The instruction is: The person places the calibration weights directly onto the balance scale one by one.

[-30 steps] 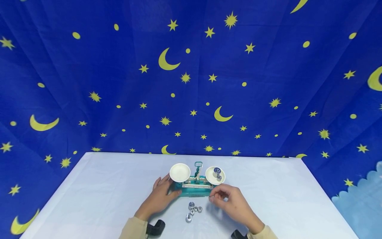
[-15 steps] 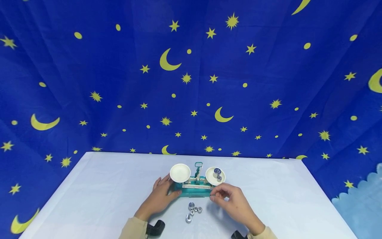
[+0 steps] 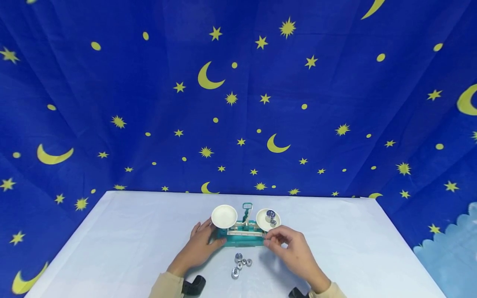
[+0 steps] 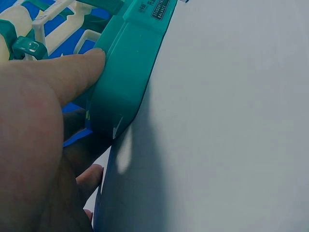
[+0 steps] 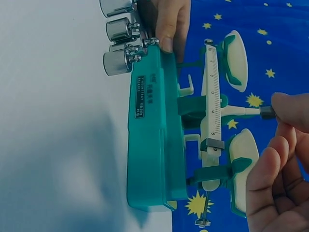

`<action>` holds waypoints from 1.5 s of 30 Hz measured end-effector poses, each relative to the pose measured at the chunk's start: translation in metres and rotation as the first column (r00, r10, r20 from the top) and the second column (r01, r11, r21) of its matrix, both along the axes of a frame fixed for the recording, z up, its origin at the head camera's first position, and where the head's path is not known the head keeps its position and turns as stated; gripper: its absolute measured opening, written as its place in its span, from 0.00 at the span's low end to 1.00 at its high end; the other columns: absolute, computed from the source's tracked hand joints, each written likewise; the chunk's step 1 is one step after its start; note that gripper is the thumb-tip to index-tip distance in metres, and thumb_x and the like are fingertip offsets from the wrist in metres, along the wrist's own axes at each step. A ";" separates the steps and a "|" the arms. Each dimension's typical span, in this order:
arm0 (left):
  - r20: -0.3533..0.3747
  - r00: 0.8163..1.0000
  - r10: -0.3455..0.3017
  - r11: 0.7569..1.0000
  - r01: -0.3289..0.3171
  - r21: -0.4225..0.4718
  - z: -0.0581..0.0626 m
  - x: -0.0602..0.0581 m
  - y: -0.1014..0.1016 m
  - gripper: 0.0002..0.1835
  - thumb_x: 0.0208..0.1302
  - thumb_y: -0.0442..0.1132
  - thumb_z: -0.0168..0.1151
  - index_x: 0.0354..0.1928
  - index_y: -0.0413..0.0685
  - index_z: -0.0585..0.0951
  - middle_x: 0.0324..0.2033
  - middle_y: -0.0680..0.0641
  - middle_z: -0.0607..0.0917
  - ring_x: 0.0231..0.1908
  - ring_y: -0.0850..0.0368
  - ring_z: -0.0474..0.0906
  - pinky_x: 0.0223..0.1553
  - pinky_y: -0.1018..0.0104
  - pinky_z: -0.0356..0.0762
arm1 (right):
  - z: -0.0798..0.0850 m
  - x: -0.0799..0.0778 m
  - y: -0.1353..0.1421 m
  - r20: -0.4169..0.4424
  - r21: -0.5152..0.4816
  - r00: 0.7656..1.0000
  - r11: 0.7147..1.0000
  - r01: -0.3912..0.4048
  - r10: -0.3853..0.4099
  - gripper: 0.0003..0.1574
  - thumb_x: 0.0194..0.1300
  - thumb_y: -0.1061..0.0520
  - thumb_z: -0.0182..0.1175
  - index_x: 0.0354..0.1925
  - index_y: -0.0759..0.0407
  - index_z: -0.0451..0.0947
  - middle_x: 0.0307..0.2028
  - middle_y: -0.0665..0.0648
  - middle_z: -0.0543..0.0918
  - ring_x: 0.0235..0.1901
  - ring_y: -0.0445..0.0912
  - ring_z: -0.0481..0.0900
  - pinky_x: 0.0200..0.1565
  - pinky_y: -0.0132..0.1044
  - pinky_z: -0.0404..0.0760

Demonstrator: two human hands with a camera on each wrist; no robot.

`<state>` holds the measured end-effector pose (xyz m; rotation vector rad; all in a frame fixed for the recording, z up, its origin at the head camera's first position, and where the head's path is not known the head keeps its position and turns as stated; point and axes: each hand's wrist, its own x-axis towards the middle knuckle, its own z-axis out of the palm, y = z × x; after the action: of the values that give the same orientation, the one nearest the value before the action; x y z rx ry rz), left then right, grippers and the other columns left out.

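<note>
A green balance scale (image 3: 243, 240) with two white pans stands on the table. My left hand (image 3: 199, 247) grips the left end of its base, the thumb (image 4: 84, 67) lying on the green top. My right hand (image 3: 292, 250) hovers just in front of the right pan (image 3: 262, 226), its thumb and forefinger pinching a small dark grey metal piece (image 5: 267, 112). A large metal weight (image 3: 271, 214) and a smaller weight (image 3: 273, 222) sit in that pan. The left pan (image 3: 224, 216) holds nothing. On the beam (image 5: 212, 92) is a grey slider (image 5: 212, 144).
Several metal weights (image 3: 238, 257) stand clustered on the white tabletop (image 3: 156, 225) in front of the scale. Behind the table hangs a blue cloth (image 3: 164, 103) printed with yellow stars and moons.
My right hand has risen slightly away from me, closer to the right pan, with the small piece still pinched. My left hand stays on the base.
</note>
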<state>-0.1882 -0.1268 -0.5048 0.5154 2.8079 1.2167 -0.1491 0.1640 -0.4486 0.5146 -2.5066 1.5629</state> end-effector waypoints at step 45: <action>0.014 1.000 0.004 1.000 -0.004 -0.003 0.003 0.001 0.001 0.39 0.69 0.55 0.62 0.72 0.35 0.66 0.71 0.37 0.69 0.75 0.39 0.54 0.74 0.35 0.33 | -0.007 -0.015 -0.005 -0.175 -0.066 0.965 0.981 0.185 -0.194 0.13 0.56 0.67 0.73 0.34 0.50 0.86 0.25 0.42 0.80 0.27 0.39 0.77 0.31 0.30 0.80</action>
<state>-0.1874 -0.1255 -0.5016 0.4998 2.7999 1.2112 -0.1639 0.1588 -0.4554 0.3780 -2.3016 1.4343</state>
